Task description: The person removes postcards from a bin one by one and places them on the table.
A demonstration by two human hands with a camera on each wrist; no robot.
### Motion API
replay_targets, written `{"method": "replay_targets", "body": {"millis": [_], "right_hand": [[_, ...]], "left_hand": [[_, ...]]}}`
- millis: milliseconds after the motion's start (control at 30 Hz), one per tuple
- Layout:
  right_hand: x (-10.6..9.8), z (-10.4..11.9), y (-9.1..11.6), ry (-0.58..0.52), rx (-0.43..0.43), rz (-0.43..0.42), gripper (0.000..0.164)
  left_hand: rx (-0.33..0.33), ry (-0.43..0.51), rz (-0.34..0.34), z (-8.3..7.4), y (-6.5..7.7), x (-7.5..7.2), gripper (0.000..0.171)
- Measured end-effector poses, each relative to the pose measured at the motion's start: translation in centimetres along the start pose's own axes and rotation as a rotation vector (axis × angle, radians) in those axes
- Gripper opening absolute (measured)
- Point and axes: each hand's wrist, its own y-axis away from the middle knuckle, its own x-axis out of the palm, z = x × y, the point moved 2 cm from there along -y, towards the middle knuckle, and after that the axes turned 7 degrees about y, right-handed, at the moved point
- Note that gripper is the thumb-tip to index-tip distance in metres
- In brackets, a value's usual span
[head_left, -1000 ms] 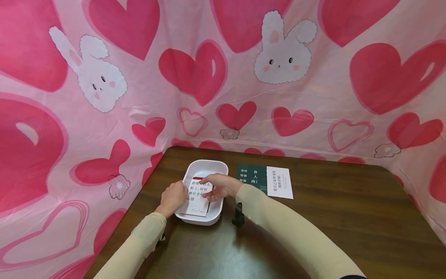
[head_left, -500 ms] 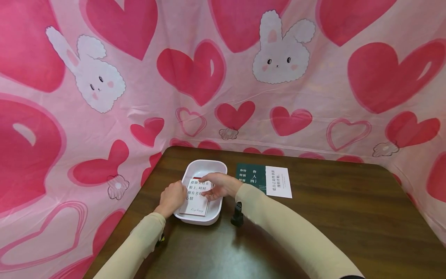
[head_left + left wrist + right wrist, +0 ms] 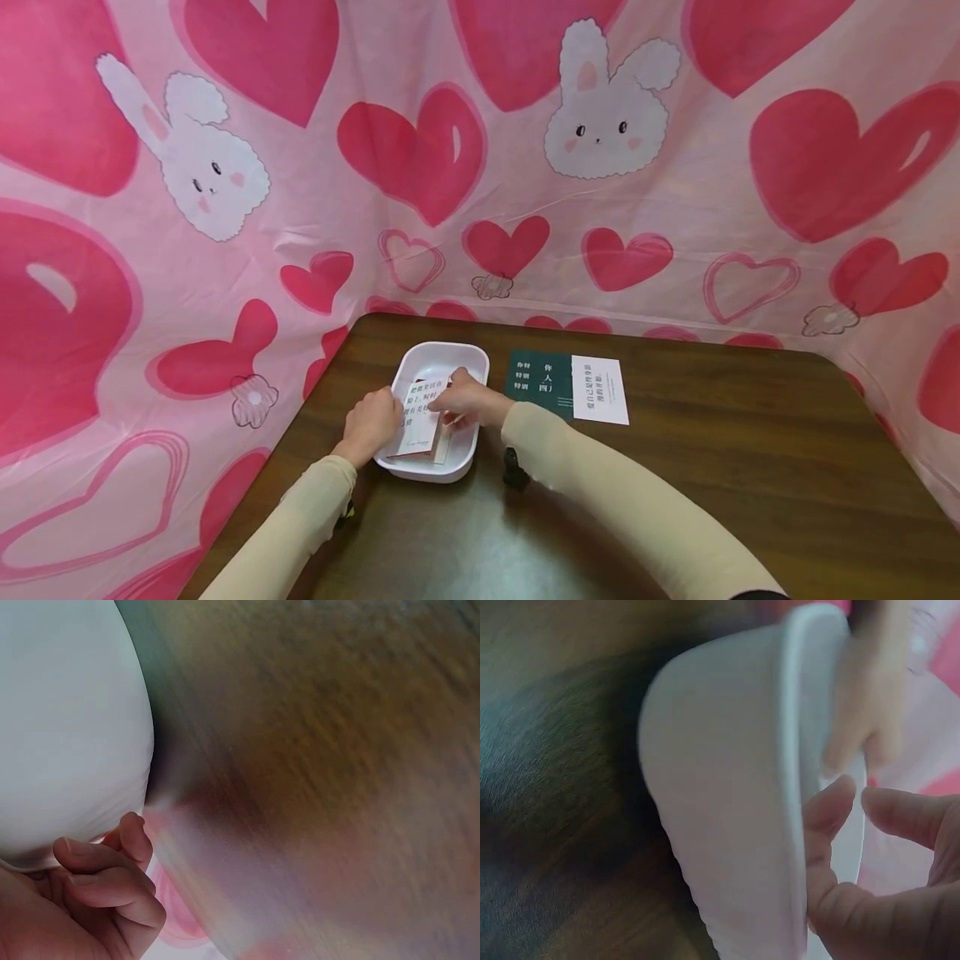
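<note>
A white plastic tub (image 3: 426, 475) stands on the table with several printed cards inside. My left hand (image 3: 372, 423) holds its left rim; in the left wrist view, the curled fingers (image 3: 112, 874) lie against the tub's outer wall. My right hand (image 3: 471, 402) is over the tub and pinches the right edge of a white card (image 3: 415, 433) with black lettering. That card is tilted, and a red edge and a paler card (image 3: 442, 450) show beneath it. In the right wrist view, the thumb and forefinger nearly meet above the tub's rim; the card itself is hard to make out there.
To the right of the tub, a dark green card (image 3: 534, 375) with white lettering and a white card (image 3: 600, 390) lie flat on the brown wooden table (image 3: 675, 467). A pink cloth (image 3: 637, 208) with hearts and rabbits hangs behind and at the left.
The top white card has tilted and shifted slightly left, baring what lies under its right side. My right hand has moved slightly with it; the left hand stays on the rim.
</note>
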Motion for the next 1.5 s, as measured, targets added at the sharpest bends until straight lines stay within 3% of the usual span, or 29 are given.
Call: {"method": "replay_targets", "body": {"millis": [133, 267, 700, 1000, 1267, 1500], "right_hand": [[1.0, 0.3, 0.2, 0.209, -0.072, -0.109, 0.056], [1.3, 0.4, -0.1, 0.295, -0.084, -0.169, 0.066], [0.4, 0.4, 0.4, 0.283, -0.136, -0.203, 0.045], [-0.2, 0.5, 0.6, 0.319, -0.149, -0.207, 0.016], [-0.7, 0.3, 0.8, 0.315, -0.177, -0.228, 0.011], [-1.7, 0.2, 1.2, 0.278, -0.196, -0.307, 0.011]], "left_hand": [[0.000, 0.011, 0.002, 0.1, -0.1, 0.0, 0.026], [-0.005, 0.016, 0.005, 0.0, -0.1, 0.0, 0.027], [-0.011, 0.038, 0.000, -0.2, 0.2, 0.0, 0.029], [-0.021, 0.029, 0.003, 0.0, 0.2, 0.1, 0.025], [-0.022, 0.041, 0.000, 0.0, 0.2, 0.1, 0.026], [-0.011, 0.034, -0.003, 0.2, 0.0, 0.2, 0.024]]}}
